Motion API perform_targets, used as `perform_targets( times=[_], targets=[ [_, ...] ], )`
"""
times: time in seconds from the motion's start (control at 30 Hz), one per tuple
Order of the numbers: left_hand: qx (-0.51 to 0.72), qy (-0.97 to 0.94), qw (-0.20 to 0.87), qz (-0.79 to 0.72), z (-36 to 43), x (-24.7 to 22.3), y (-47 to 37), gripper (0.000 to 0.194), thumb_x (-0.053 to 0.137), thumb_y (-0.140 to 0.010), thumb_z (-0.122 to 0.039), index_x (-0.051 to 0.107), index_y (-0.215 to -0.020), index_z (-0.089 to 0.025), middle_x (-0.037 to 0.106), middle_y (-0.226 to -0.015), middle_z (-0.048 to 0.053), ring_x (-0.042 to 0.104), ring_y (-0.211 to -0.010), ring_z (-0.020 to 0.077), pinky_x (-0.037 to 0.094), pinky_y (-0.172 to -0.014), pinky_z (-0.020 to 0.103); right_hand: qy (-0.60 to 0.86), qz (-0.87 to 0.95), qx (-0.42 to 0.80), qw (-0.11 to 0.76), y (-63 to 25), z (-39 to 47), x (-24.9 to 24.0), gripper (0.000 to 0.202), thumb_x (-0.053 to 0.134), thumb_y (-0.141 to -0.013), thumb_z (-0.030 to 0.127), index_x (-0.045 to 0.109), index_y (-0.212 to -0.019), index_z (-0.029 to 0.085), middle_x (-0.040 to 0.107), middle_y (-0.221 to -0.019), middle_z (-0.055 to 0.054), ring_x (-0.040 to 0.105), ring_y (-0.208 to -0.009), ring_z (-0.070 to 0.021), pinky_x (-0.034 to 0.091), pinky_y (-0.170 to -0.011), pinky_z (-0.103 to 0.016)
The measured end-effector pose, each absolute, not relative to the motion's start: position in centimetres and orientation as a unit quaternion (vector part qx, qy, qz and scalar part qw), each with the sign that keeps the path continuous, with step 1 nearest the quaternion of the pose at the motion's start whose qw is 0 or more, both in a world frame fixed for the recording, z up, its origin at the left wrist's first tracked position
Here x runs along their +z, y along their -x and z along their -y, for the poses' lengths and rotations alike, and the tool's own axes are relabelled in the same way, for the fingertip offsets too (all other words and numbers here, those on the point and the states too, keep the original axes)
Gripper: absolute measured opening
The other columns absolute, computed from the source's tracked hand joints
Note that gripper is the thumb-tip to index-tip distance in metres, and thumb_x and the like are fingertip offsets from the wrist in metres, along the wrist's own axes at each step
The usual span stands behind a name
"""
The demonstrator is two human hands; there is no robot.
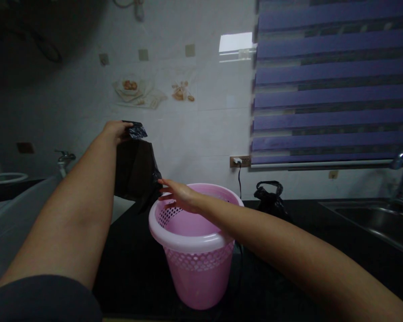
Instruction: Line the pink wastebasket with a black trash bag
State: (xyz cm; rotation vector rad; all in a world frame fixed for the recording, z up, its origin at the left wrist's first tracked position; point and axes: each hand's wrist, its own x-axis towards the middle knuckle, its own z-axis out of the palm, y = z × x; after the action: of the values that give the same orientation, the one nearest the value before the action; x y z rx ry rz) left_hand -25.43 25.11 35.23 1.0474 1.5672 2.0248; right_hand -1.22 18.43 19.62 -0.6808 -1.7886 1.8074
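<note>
My left hand (117, 129) is raised left of a pink basket and grips the upper edge of a black plastic bag (134, 170), which hangs down from it. The pink basket (201, 273) stands upright on the black counter, its perforated rim facing up and its inside showing pink. My right hand (179, 195) is over the basket's far left rim, palm toward the bag, with its fingers apart and their tips at the bag's right edge.
A knotted black bag (271, 200) sits on the counter (134, 268) right of the basket. Behind it a cord runs from a wall socket (240, 161). A sink (376, 219) with a tap is at the right; another tap (65, 157) is at the left.
</note>
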Motion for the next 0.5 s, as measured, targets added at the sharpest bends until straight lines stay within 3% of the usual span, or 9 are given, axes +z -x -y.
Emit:
perform_targets(
  times=[0.17, 0.33, 0.43, 0.5],
  targets=[
    [0.714, -0.377, 0.19, -0.559, -24.8, 35.6, 25.4, 0.019, 0.072, -0.065, -0.012, 0.056, -0.072, -0.019, 0.057, -0.047, -0.005, 0.067, -0.083, 0.0118, 0.042, -0.059, 0.023, 0.244, 0.651, 0.664, 0.277, 0.9, -19.1, 19.5, 0.044, 0.041, -0.093, 0.047, 0.046, -0.13, 0.024, 0.041, -0.142, -0.009, 0.052, -0.114, -0.0207, 0.047, -0.087, -0.036],
    [0.717, -0.375, 0.189, -0.556, -24.4, 35.9, 25.2, 0.017, 0.068, -0.073, -0.006, 0.057, -0.079, -0.017, 0.057, -0.053, -0.004, 0.064, -0.076, 0.0107, 0.043, -0.06, 0.022, 0.235, 0.646, 0.662, 0.3, 0.4, -20.0, 19.7, 0.042, 0.041, -0.093, 0.046, 0.047, -0.129, 0.025, 0.04, -0.143, -0.009, 0.051, -0.116, -0.0208, 0.048, -0.086, -0.035],
    [0.712, -0.38, 0.187, -0.559, -24.2, 35.9, 25.1, 0.014, 0.062, -0.081, -0.006, 0.06, -0.091, -0.015, 0.063, -0.071, -0.002, 0.063, -0.074, 0.0118, 0.049, -0.065, 0.026, 0.23, 0.652, 0.649, 0.317, 0.2, -20.8, 19.7, 0.039, 0.041, -0.092, 0.043, 0.049, -0.126, 0.025, 0.042, -0.142, -0.008, 0.052, -0.114, -0.0191, 0.048, -0.086, -0.033],
    [0.708, -0.387, 0.186, -0.561, -24.1, 35.9, 25.1, 0.018, 0.06, -0.087, -0.017, 0.06, -0.105, -0.015, 0.065, -0.094, 0.004, 0.063, -0.082, 0.0152, 0.053, -0.071, 0.032, 0.234, 0.655, 0.641, 0.324, 0.2, -21.3, 19.6, 0.038, 0.039, -0.093, 0.041, 0.05, -0.125, 0.024, 0.043, -0.141, -0.008, 0.052, -0.115, -0.0189, 0.047, -0.087, -0.033]
  ],
)
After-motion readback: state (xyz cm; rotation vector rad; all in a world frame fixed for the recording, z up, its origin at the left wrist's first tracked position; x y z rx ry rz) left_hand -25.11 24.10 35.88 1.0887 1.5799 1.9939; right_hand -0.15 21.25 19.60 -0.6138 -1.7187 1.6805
